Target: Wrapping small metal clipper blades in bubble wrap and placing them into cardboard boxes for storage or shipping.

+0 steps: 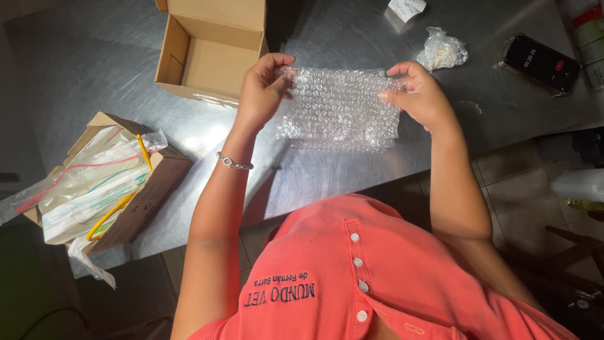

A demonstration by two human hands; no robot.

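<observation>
A clear sheet of bubble wrap (pixel 336 108) is held up over a steel table (pixel 94 69). My left hand (pixel 263 88) pinches its upper left corner, with a metal bracelet on that wrist. My right hand (pixel 418 94) grips the upper right edge. The sheet hangs folded or layered between both hands. An open, empty cardboard box (pixel 211 53) stands just behind my left hand.
A cardboard box (pixel 148 189) stuffed with sealed plastic packets and a yellow tube sits at the table's left edge. A crumpled clear plastic bag (pixel 442 51), a phone (pixel 541 63) and a white paper slip (pixel 406 7) lie at the back right. Tiled floor shows right.
</observation>
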